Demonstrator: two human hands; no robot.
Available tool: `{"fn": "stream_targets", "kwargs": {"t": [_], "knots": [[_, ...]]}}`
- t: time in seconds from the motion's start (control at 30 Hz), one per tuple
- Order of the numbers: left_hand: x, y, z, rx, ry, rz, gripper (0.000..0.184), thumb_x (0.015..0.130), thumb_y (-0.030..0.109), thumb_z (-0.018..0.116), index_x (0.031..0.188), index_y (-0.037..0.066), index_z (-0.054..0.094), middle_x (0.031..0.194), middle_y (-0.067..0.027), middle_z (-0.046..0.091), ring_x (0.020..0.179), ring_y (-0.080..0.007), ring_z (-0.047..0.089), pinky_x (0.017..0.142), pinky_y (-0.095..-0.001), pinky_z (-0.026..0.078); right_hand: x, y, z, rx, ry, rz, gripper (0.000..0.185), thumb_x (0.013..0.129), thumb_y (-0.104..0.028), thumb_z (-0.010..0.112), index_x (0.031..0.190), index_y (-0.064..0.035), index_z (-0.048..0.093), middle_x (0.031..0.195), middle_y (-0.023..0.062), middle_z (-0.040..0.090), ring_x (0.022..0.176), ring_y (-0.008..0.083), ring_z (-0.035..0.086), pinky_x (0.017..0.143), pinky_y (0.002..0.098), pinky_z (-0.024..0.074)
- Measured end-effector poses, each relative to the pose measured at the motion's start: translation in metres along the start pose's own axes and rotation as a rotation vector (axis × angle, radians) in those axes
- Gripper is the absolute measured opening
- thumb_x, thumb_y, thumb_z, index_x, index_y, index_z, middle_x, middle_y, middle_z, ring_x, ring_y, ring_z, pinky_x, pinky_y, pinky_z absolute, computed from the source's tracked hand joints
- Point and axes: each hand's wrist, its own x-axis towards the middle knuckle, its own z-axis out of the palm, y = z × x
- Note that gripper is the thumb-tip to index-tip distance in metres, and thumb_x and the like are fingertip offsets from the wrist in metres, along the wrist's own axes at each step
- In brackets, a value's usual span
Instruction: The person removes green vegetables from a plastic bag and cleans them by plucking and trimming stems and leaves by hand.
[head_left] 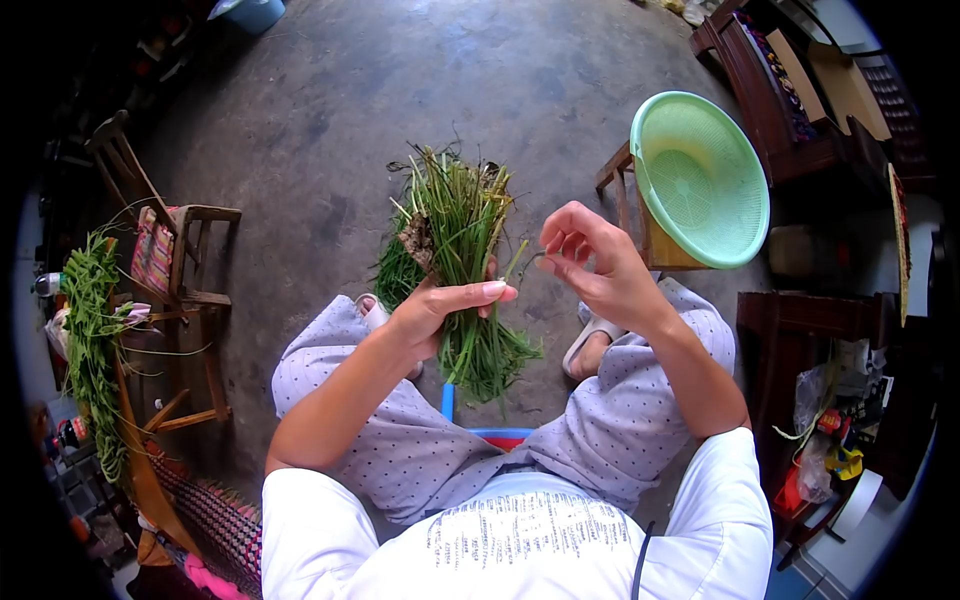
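Observation:
A thick bundle of long green stalks point(455, 220) lies in my left hand point(440, 305), the fingers wrapped round it and the thumb across the front. Some stalk ends at its top look brown and dry, and leafy tips hang below the hand. Just right of the bundle, my right hand point(590, 260) has thumb and forefinger pinched on a thin dark strand point(530, 262). More dark green leaves point(398, 272) show behind the bundle, low over the floor.
A green plastic basket point(700, 180) rests tilted on a wooden stool point(665, 245) at right. At left are a wooden chair point(160, 230) and a heap of green stalks point(92, 350). A blue handle point(448, 400) and a blue-rimmed red object point(502, 436) show between my legs.

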Motion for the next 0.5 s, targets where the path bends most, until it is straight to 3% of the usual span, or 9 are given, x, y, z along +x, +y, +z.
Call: {"fn": "stream_targets", "kwargs": {"t": [0.07, 0.1, 0.2, 0.27, 0.37, 0.43, 0.5], "knots": [[0.002, -0.002, 0.000, -0.005, -0.003, 0.013, 0.030, 0.075, 0.011, 0.071, 0.098, 0.004, 0.052, 0.090, -0.0089, 0.063, 0.077, -0.0120, 0.058, 0.064, -0.0234, 0.045, -0.001, -0.007, 0.000, 0.358, -0.110, 0.283, 0.019, 0.084, -0.017, 0.065, 0.096, -0.0042, 0.058, 0.077, -0.0011, 0.054, 0.064, 0.0038, 0.049, 0.054, 0.0203, 0.0406], [0.003, -0.003, 0.000, -0.012, -0.009, 0.023, 0.030, 0.075, 0.011, 0.071, 0.097, 0.004, 0.053, 0.090, -0.0085, 0.063, 0.077, -0.0122, 0.058, 0.064, -0.0234, 0.045, 0.001, -0.010, -0.001, 0.449, -0.246, 0.381, 0.019, 0.086, -0.017, 0.062, 0.100, -0.0043, 0.057, 0.083, -0.0013, 0.054, 0.073, 0.0059, 0.053, 0.066, 0.0194, 0.0423], [0.005, -0.007, 0.001, 0.009, -0.049, 0.008, 0.030, 0.076, 0.011, 0.070, 0.099, 0.003, 0.053, 0.095, -0.0083, 0.062, 0.080, -0.0129, 0.059, 0.065, -0.0244, 0.046, -0.003, -0.002, 0.018, 0.562, -0.212, 0.232, 0.017, 0.091, -0.019, 0.055, 0.099, -0.0042, 0.054, 0.085, 0.0018, 0.055, 0.076, 0.0077, 0.054, 0.069, 0.0211, 0.0447], [0.009, -0.011, -0.004, 0.005, -0.061, 0.015, 0.032, 0.076, 0.012, 0.070, 0.102, 0.003, 0.053, 0.097, -0.0082, 0.061, 0.081, -0.0133, 0.059, 0.066, -0.0251, 0.046, -0.003, -0.001, 0.019, 0.918, -0.099, 0.432, 0.018, 0.094, -0.022, 0.048, 0.095, -0.0043, 0.051, 0.083, 0.0016, 0.053, 0.079, 0.0075, 0.054, 0.072, 0.0211, 0.0453], [0.007, -0.012, -0.002, 0.009, -0.083, 0.022, 0.036, 0.077, 0.013, 0.070, 0.107, 0.003, 0.053, 0.100, -0.0084, 0.061, 0.083, -0.0138, 0.059, 0.069, -0.0267, 0.048, 0.000, 0.003, 0.014, 0.994, -0.049, 0.502, 0.019, 0.096, -0.023, 0.045, 0.092, -0.0049, 0.049, 0.080, 0.0007, 0.052, 0.078, 0.0064, 0.053, 0.069, 0.0210, 0.0457], [0.006, -0.009, 0.005, 0.021, -0.099, 0.021, 0.038, 0.077, 0.013, 0.070, 0.109, 0.003, 0.052, 0.101, -0.0087, 0.060, 0.083, -0.0139, 0.059, 0.070, -0.0276, 0.049, 0.003, -0.001, 0.018, 0.864, 0.003, 0.519, 0.020, 0.095, -0.024, 0.047, 0.090, -0.0050, 0.050, 0.076, -0.0013, 0.049, 0.072, 0.0043, 0.052, 0.063, 0.0196, 0.0443], [0.005, -0.009, 0.010, 0.009, -0.083, 0.030, 0.038, 0.078, 0.014, 0.069, 0.110, 0.003, 0.052, 0.102, -0.0103, 0.061, 0.083, -0.0143, 0.059, 0.073, -0.0289, 0.050, 0.007, -0.016, 0.015, 0.740, -0.088, 0.597, 0.020, 0.092, -0.025, 0.053, 0.089, -0.0051, 0.052, 0.074, -0.0033, 0.049, 0.064, 0.0023, 0.047, 0.059, 0.0181, 0.0413]]}}
